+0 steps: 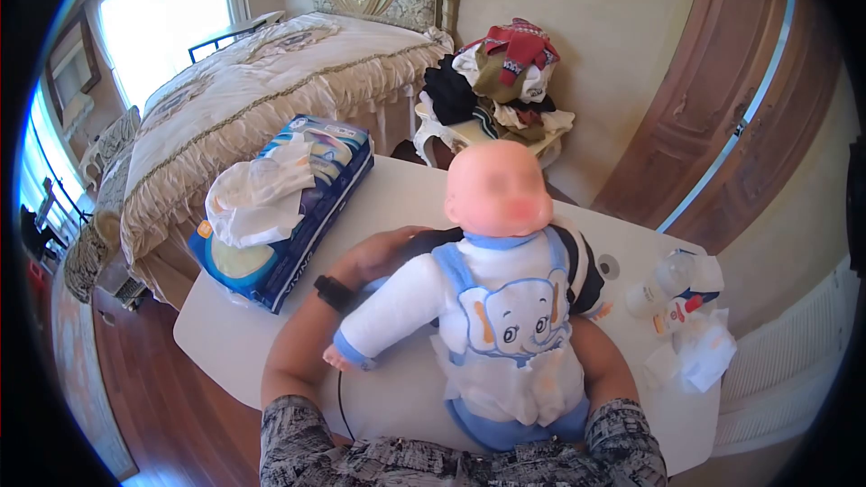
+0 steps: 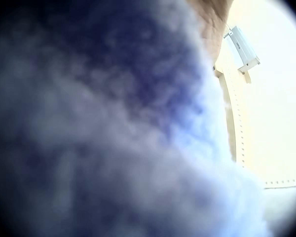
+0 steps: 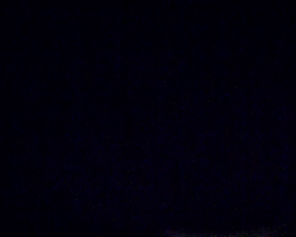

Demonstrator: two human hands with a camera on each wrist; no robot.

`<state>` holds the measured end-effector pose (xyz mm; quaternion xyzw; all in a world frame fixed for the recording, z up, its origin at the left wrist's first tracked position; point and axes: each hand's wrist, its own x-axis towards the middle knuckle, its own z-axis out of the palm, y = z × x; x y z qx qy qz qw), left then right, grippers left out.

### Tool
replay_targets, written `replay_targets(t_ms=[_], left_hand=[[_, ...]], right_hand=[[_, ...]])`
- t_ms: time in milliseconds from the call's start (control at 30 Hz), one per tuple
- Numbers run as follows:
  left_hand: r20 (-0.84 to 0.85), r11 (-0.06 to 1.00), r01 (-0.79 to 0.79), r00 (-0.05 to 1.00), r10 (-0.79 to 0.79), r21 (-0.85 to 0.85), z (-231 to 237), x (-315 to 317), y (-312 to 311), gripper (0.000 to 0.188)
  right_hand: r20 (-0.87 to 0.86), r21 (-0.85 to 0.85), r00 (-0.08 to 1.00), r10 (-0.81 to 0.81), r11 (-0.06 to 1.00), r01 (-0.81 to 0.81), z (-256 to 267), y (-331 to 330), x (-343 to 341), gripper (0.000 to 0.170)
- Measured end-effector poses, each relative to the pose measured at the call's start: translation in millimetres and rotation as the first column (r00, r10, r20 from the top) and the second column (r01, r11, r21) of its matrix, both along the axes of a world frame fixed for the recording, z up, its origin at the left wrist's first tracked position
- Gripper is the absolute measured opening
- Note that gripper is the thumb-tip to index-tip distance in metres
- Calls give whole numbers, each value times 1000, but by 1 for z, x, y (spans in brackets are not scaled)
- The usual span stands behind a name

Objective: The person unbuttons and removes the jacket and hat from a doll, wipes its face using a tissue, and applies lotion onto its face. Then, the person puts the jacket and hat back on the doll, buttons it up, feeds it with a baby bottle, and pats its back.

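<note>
Reaching behind the baby doll (image 1: 514, 307), your left hand (image 1: 383, 255) shows its back, its finger spread and hold impossible to tell; your right hand is hidden, state unknown. The doll's between your forearms, front toward you, over the white table (image 1: 397, 188).

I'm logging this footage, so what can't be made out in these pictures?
Head view: the right hand, hidden behind the doll.
Head view: the fingertips of the left hand, hidden behind the doll.
Head view: fine print on the blue pack, too small.
Left wrist view: whatever lies behind the blurred cloth.
Right wrist view: everything, lost in darkness.
</note>
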<state>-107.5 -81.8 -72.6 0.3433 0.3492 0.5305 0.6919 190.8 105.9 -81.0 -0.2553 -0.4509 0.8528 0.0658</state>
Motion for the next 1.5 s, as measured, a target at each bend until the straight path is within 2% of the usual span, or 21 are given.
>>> replay_targets(t_ms=[100,300,633,700,733,833,933,1033,1133,1233,1367,1500], left_hand=[[-46,999,44,998,-43,17,14,17,-8,46],[-100,966,257,962,-253,30,26,21,-14,42],[-155,813,582,805,-573,20,25,18,-26,36],[-206,946,302,925,-320,-114,18,6,-24,43],[-244,974,144,952,-184,-173,14,3,-25,47],[-235,972,-28,972,-29,-235,15,27,-20,41],[-114,990,-13,993,-3,-142,31,42,-24,48],[-185,993,-53,982,34,-104,30,38,-20,51],[-59,973,43,997,-58,-229,14,21,-19,53],[-385,997,63,922,-37,54,18,27,-17,68],[-369,988,-79,921,123,133,-8,28,-4,74],[-331,959,-187,910,251,213,33,46,-17,69]], right_hand=[[10,-15,1000,13,1000,-13,-5,-4,3,43],[11,-30,1000,19,999,-19,-11,-9,10,44],[30,-72,999,31,997,-29,-27,-24,22,46],[39,-84,999,37,996,-33,-31,-29,24,47],[46,-90,998,42,995,-37,-33,-31,25,47],[67,-99,996,62,994,-55,-34,-36,29,48],[92,-107,993,77,992,-67,-36,-41,31,48],[113,-109,989,92,991,-79,-34,-44,34,49],[128,-108,986,105,990,-92,-31,-47,35,50],[135,-105,985,103,990,-89,-27,-52,39,50],[149,-96,985,91,992,-77,-18,-56,49,51],[154,-97,983,95,992,-81,-11,-62,57,52]])
